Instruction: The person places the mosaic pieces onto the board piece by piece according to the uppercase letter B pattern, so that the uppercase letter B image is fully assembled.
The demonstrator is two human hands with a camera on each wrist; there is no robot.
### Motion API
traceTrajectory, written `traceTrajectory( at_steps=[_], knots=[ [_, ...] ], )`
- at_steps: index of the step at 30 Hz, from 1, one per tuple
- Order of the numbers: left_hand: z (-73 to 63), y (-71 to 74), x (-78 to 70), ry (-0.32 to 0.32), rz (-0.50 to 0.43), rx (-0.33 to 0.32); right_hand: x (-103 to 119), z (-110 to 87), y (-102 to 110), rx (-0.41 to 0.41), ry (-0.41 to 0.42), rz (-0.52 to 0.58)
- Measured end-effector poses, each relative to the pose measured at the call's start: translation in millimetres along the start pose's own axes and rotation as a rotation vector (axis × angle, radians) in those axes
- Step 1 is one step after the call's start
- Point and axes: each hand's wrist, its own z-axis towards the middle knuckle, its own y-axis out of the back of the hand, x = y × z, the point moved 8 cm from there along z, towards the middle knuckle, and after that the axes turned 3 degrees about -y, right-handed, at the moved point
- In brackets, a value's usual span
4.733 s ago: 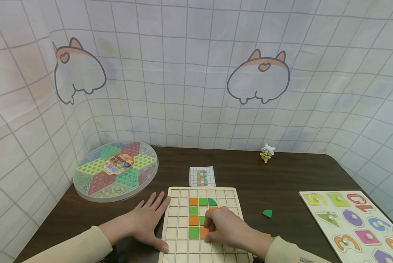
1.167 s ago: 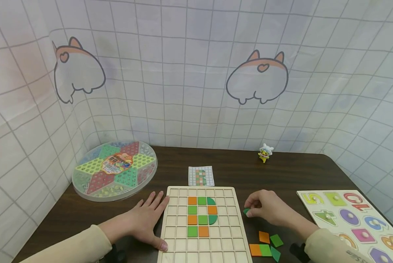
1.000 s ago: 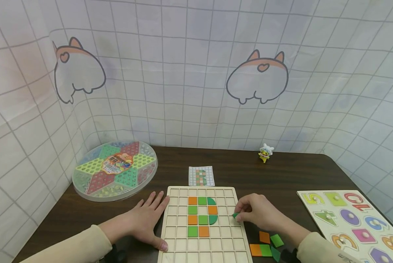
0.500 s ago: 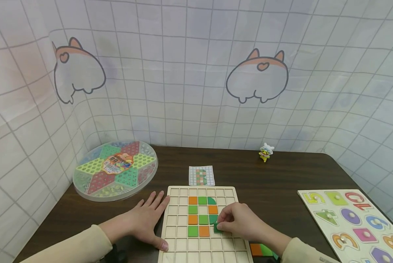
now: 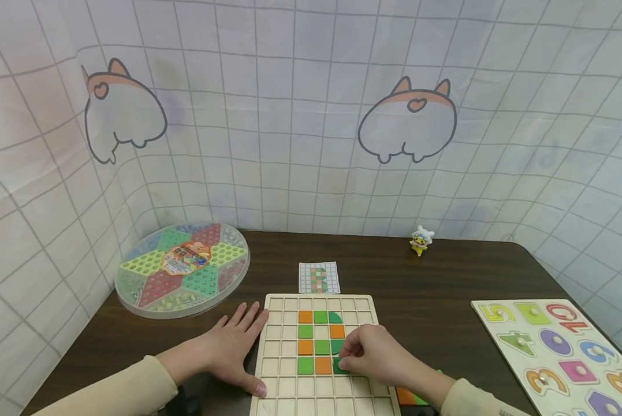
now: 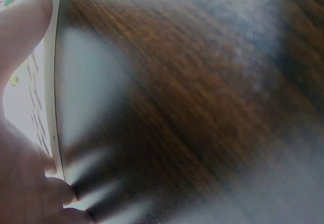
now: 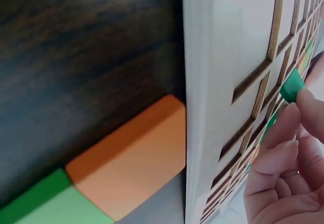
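Note:
A wooden grid board (image 5: 288, 388) lies on the table, with several orange and green tiles set in its cells. My right hand (image 5: 375, 353) pinches a dark green tile (image 5: 338, 366) between thumb and finger, at the cell just right of the orange tile (image 5: 323, 365) in the lowest filled row. In the right wrist view the green tile (image 7: 291, 86) is tilted against the grid, partly covered by fingertips. My left hand (image 5: 230, 353) is spread out along the board's left edge, its thumb resting on the rim.
Behind the board lies a small pattern card (image 5: 319, 278). Loose tiles (image 5: 406, 397) sit right of the board, partly hidden by my right arm. A round checkers box (image 5: 183, 271) is at left, a number puzzle (image 5: 555, 346) at right, a small figurine (image 5: 421, 240) at the back.
My right hand has placed one dark green quarter-round tile, picked up another from the table, and carried it left to the lowest filled row. My left hand has stayed put.

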Motion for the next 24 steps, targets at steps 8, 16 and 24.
traceTrajectory(
  at_steps=[8, 16, 24],
  knots=[
    [1.5, -0.7, 1.3, 0.007, 0.0, -0.002, 0.2, 1.0, -1.1, -0.028, 0.035, -0.049],
    [1.1, -0.1, 0.1, 0.009, 0.006, -0.006, 3.6, -1.0, -1.2, -0.067, 0.076, -0.11],
    [0.7, 0.1, -0.1, 0.014, 0.005, 0.0, 2.6, -2.5, -0.6, -0.093, 0.039, -0.118]
  ],
)
